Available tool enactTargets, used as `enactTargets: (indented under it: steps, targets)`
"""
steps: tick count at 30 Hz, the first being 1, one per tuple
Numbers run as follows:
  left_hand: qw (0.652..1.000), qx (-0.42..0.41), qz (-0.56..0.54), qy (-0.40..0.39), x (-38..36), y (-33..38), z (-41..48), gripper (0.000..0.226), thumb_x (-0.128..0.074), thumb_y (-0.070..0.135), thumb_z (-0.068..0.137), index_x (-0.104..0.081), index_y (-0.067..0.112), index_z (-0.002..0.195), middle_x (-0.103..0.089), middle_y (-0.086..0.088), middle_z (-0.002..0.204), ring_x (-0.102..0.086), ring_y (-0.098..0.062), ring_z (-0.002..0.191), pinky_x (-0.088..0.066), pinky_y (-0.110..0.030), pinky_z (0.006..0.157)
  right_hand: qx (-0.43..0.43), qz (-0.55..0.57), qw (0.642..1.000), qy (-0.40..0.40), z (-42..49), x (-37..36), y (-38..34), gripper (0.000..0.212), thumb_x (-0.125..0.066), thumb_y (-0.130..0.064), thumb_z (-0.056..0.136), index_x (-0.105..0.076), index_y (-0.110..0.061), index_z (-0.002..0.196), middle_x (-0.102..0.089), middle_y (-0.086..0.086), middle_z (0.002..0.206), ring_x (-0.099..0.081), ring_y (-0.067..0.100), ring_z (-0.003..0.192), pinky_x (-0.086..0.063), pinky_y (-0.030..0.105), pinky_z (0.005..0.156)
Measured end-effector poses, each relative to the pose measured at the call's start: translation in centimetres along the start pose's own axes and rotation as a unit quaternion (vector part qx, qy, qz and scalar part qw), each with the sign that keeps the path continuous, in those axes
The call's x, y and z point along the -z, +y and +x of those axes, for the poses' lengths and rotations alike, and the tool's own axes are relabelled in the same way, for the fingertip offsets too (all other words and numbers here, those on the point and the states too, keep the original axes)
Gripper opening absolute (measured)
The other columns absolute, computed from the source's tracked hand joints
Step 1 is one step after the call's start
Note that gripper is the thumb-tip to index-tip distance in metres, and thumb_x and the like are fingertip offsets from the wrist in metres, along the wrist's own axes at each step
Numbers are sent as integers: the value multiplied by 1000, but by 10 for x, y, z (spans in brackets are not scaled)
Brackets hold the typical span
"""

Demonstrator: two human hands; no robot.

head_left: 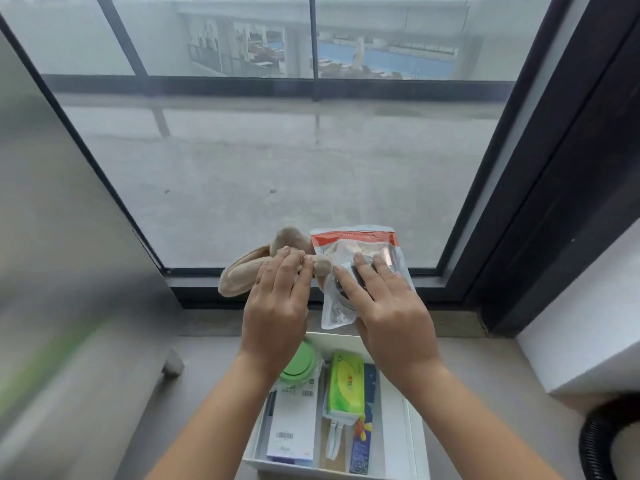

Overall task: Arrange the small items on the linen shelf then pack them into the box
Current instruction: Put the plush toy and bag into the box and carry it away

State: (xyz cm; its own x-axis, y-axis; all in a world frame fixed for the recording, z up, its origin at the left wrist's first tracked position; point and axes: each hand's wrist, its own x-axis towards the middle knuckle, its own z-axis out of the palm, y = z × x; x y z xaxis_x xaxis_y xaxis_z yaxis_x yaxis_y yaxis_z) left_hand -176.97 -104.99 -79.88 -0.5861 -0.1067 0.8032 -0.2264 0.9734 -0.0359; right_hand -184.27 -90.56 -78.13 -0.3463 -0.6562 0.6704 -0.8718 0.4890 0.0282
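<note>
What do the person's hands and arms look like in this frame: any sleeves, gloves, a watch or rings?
The left hand and right hand are both bare, with no gloves. No ring, watch or bracelet shows on either. The fingernails look short and unpainted. The left forearm and right forearm are uncovered down to the frame edge, with no sleeve in view.

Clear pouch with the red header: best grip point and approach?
Pinch the red header strip of the pouch from above. It is flat, uppermost and free of the right hand, whose fingers cover the bulkier middle. It would likely then hang straight over the box.
</note>
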Motion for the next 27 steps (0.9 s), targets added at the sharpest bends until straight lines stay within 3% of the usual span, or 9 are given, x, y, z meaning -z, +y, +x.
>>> enactTargets:
  steps: [3, 7, 12, 27]
  targets:
    - [1000, 2, 7, 13, -22, -2, -16, 48, -21, -2, 95, -69, -7, 101, -66, -24, 103, -63, -40, 99, -52, -48, 85, -2, 7, 1000, 12, -15, -25, 2, 58, -80, 6, 60, -67, -11, 114, -66, 19, 112, -63, 38, 101, -56, 46, 76]
    - [1000, 7, 18, 23, -43, -4, -34, 37, -35, -7, 86, -69, -6, 99, -66, -23, 102, -64, -39, 98, -50, -46, 87, 1, 4, 1000, 15, -31, -52, 4, 61, -82, 5, 58, -66, -11, 115, -66, 19, 112, -63, 38, 102, -56, 47, 78]
    - [1000, 7, 1, 13, -61, -3, -45, 36, -37, -5, 82, -69, -7, 99, -67, -24, 101, -63, -40, 99, -53, -49, 83, -11, 0, 1000, 13, -47, -73, 3, 63, -83, 6, 55, -67, -10, 114, -66, 20, 111, -63, 40, 101, -55, 49, 77]
    - [999, 6, -20, -27, -60, -8, -100, 37, -37, -8, 80, -69, -9, 98, -66, -26, 100, -63, -41, 98, -52, -51, 82, -35, 14, 999, -23, -113, -77, -2, 57, -84, 6, 55, -68, -4, 109, -66, 23, 108, -63, 44, 96, -55, 55, 71]
